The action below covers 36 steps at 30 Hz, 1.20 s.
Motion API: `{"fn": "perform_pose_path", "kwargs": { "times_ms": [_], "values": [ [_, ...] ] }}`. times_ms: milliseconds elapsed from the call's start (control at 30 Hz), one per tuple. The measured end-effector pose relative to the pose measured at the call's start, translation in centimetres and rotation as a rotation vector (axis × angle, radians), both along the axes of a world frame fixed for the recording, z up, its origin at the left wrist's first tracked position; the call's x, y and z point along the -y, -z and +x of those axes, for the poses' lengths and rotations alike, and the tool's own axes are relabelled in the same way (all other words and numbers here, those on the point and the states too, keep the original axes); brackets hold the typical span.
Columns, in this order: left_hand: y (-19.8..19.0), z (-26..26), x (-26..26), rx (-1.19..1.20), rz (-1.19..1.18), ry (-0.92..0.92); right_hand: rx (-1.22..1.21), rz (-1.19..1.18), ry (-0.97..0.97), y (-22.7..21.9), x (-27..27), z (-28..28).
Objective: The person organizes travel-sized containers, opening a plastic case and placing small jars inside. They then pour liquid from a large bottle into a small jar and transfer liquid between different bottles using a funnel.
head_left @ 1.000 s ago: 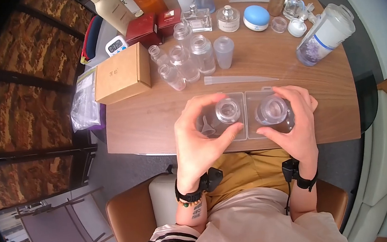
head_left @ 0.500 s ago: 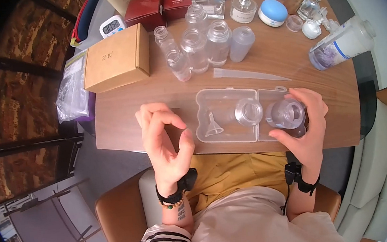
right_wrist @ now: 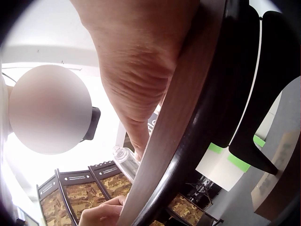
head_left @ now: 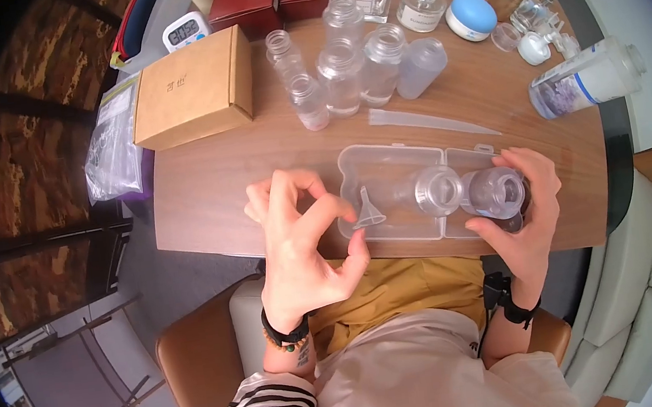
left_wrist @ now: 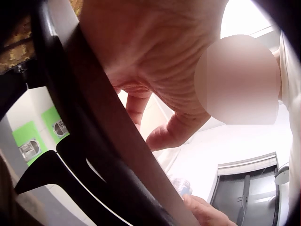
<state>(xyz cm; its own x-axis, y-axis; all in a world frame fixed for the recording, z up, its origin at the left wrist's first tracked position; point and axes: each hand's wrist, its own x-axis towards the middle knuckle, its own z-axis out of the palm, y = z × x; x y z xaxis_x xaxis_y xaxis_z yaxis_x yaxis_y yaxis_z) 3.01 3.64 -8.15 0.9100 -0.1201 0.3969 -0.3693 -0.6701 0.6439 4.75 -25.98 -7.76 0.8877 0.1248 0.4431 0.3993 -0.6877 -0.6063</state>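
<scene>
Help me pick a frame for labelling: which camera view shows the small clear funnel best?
The head view. There the funnel lies in the open clear plastic case, just off the left hand fingertips, mouth and spout both visible. The left wrist view shows only palm, thumb and a bottle neck; the right wrist view shows no funnel either.

We see a cardboard box [head_left: 194, 87], a digital timer [head_left: 184, 31] (behind it), a blue-lidded jar [head_left: 472, 17] and empty bottles [head_left: 342, 71] on the tabletop [head_left: 218, 184].

Clear funnel [head_left: 368, 211], brown cardboard box [head_left: 194, 89], blue-lidded jar [head_left: 472, 17]
</scene>
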Motion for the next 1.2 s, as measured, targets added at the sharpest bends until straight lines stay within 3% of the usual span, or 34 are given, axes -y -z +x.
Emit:
{"fn": "perform_pose_path", "kwargs": {
  "times_ms": [433, 633, 933, 1200],
  "values": [
    [0.5, -0.2, 1.4, 0.041, 0.170, -0.058, 0.040, 0.019, -0.043, -0.3, 0.6, -0.1],
    [0.8, 0.3, 1.1, 0.106, 0.063, -0.038, 0.035, 0.026, -0.053, -0.5, 0.9, -0.2],
    [1.7, 0.1, 1.5, 0.074, -0.514, -0.045, 0.029, 0.018, -0.060, -0.6, 0.9, -0.1],
    [2.6, -0.4, 0.7, 0.037, -0.510, -0.057, 0.036, 0.036, -0.029, 0.0, 0.4, 0.0]
  ]
}}
